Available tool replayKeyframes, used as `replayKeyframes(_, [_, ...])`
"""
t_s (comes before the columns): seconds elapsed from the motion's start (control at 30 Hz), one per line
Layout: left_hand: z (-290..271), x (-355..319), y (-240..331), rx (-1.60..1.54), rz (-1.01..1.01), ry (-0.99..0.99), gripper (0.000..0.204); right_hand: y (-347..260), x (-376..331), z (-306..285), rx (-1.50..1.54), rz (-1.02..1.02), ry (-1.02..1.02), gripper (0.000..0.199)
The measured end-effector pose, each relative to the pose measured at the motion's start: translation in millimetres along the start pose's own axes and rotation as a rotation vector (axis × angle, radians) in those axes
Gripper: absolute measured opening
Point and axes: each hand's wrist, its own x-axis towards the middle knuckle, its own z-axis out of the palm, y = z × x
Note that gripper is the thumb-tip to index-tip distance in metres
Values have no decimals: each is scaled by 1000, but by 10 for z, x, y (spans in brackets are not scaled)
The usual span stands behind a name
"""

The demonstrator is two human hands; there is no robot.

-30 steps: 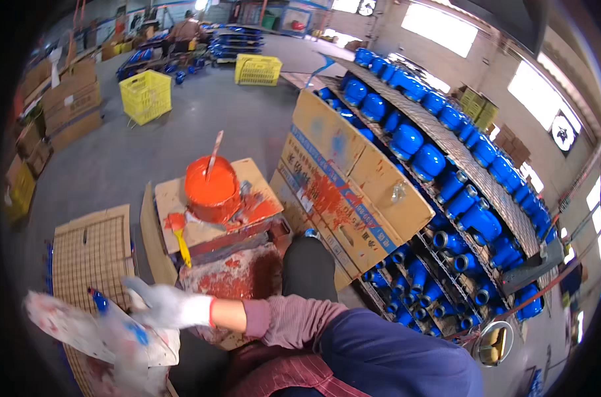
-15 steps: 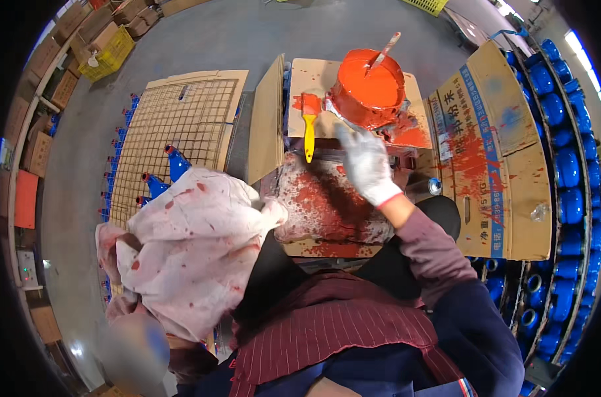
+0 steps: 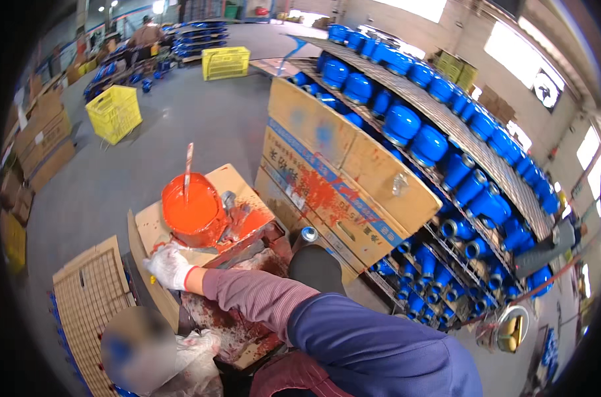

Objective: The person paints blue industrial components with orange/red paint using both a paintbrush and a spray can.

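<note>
**Gloved hand at the paint bucket**

The person's right hand (image 3: pixel 168 266), in a white glove stained with red, reaches across to the left and rests at the near edge of the paint-smeared cardboard (image 3: pixel 156 228) that serves as a bench top. Its grip looks curled, and a scrap of yellow shows just under it, but whether the fingers close on anything cannot be told. The left hand is not in view.

Just beyond the glove, toward the far side, stands the orange paint bucket (image 3: pixel 191 210), full of orange-red paint, with a stirring stick (image 3: pixel 188 173) standing up in it and leaning on the far rim. The step in hand seems to be painting work at this bucket. A next move toward the stick or bucket would call for a steady lift, since the bucket sits close to the cardboard's edge and could tip.

To the right, a dark metal part (image 3: pixel 247 248) and a small can (image 3: pixel 308 235) lie amid wet red splashes. Flattened cartons (image 3: pixel 340 172) lean against a wire rack of blue pipe fittings (image 3: pixel 433 142), crowding the right side. A wire grid tray (image 3: pixel 89 291) lies near left; yellow crates (image 3: pixel 115 112) stand well apart on the far floor.
</note>
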Motion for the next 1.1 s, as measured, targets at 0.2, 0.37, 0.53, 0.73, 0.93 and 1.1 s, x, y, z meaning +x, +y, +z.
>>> replayKeyframes(0.2, [-1413, -76, -2595, 930, 615, -346, 49, -163, -470, -1467, 231, -176, 182, 15])
replayKeyframes(0.37, [-1130, 277, -3019, 1100, 720, -260, 80, 563, -1382, -3306, -39, -108, 278, 7])
replayKeyframes(0.53, [-1076, 373, -2965, 1320, 393, -371, 101, 1024, -1955, -4658, -507, 155, 332, 13])
replayKeyframes(0.73, [-763, 541, -2201, 1339, 169, -301, 71, 2100, -2061, -5771, -984, 172, 469, 29])
replayKeyframes(0.93, [-724, 693, -1929, 887, 215, 130, 41, 3716, -1150, -6058, -813, 470, 343, 22])
replayKeyframes(1.1, [-460, 825, -1861, 733, 197, 254, 36, 4479, -535, -5692, -728, 606, 249, 25])
